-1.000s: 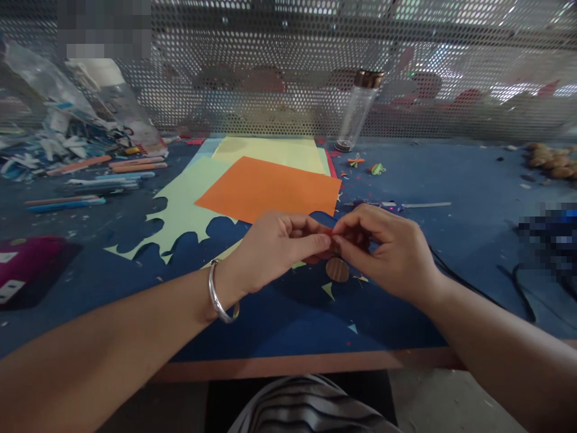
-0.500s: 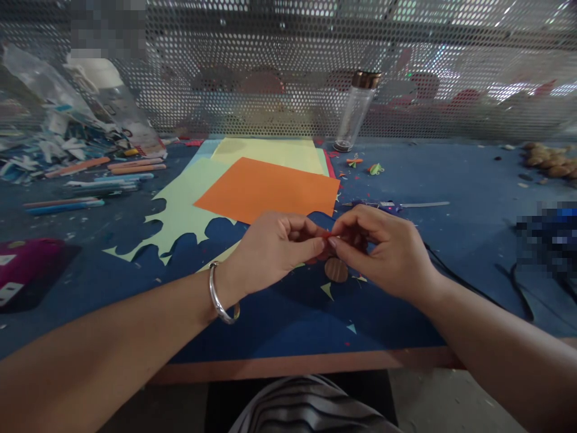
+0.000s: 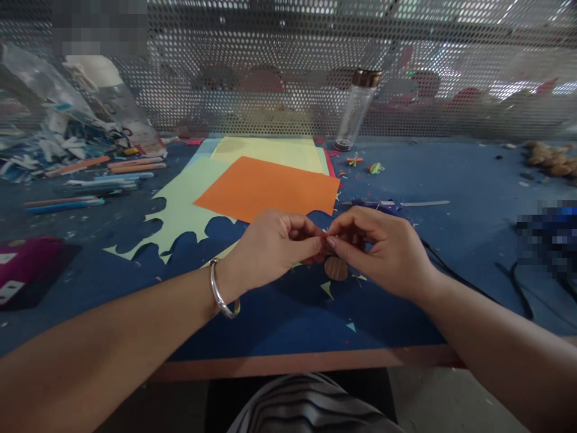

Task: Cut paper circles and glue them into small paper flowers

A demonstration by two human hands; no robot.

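Note:
My left hand (image 3: 270,246) and my right hand (image 3: 383,249) meet fingertip to fingertip over the blue table top (image 3: 460,180). Both pinch a small red paper piece (image 3: 323,238), mostly hidden by the fingers. A silver bangle (image 3: 219,296) sits on my left wrist. Just below the hands lies a small round brown paper disc (image 3: 336,268). Behind the hands lies an orange sheet (image 3: 270,187) on top of a pale green sheet (image 3: 180,207) with scalloped cut-outs.
A clear bottle (image 3: 358,108) with a copper cap stands by the perforated metal screen (image 3: 288,66). Pens and pencils (image 3: 90,180) and a plastic bag of scraps lie at the left. A magenta case (image 3: 27,264) sits at the near left, black cable (image 3: 518,282) at the right.
The hands have stayed together at the same spot, with the fingertips shifting slightly on the red piece. Nothing else on the table has moved.

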